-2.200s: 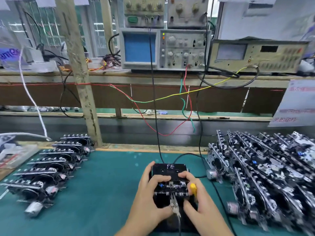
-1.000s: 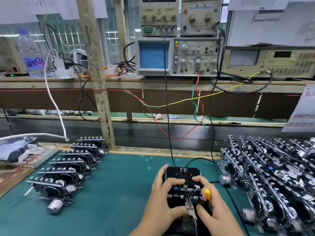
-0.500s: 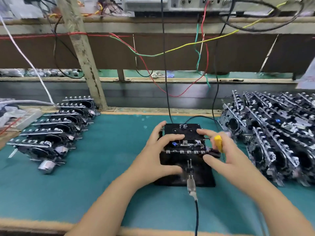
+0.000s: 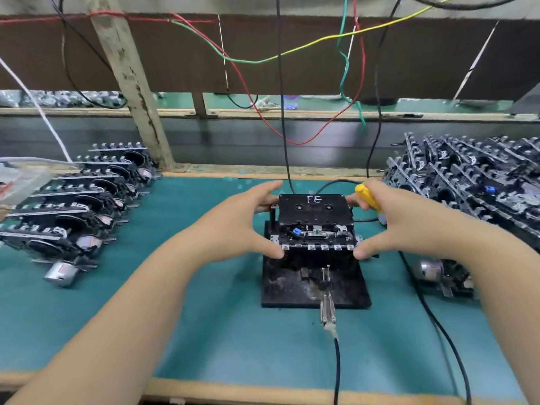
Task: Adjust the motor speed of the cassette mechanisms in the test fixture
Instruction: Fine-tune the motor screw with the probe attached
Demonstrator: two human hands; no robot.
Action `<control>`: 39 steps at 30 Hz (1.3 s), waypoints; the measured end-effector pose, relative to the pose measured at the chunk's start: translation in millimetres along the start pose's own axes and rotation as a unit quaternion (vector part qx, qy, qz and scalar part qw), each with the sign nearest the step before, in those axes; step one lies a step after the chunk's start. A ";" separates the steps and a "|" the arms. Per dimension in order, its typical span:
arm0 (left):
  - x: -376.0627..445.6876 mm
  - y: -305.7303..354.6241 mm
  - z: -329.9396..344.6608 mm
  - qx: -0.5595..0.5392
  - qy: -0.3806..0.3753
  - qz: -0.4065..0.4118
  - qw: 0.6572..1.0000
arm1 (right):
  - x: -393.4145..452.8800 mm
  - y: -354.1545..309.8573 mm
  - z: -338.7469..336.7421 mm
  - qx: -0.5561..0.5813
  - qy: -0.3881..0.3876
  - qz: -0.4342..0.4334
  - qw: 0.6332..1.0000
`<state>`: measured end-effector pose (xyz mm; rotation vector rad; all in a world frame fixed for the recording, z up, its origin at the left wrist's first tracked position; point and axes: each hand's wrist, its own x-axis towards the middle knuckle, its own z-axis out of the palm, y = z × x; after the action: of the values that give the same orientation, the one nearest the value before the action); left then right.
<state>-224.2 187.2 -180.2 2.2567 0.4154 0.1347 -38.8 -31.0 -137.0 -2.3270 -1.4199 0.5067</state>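
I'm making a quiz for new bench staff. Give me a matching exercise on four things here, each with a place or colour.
1. screwdriver handle
2. cassette mechanism
3. bench mat
4. loose motor

A. teal
B. gripped between both hands over the test fixture
C. yellow, in the right hand
D. front of the left row

Pairs: 1-C, 2-B, 3-A, 4-D

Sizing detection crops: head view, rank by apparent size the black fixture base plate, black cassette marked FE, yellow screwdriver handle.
1. Black fixture base plate, though partly covered.
2. Black cassette marked FE.
3. Yellow screwdriver handle, largely hidden in the right hand.
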 end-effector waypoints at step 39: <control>-19.9 15.0 92.3 0.016 0.248 0.113 0.962 | -39.9 0.1 87.9 0.222 0.216 -0.097 0.946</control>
<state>-217.8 105.2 -229.0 2.2831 0.4165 0.8283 -98.1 -56.1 -208.9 -1.7774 -1.1612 0.2093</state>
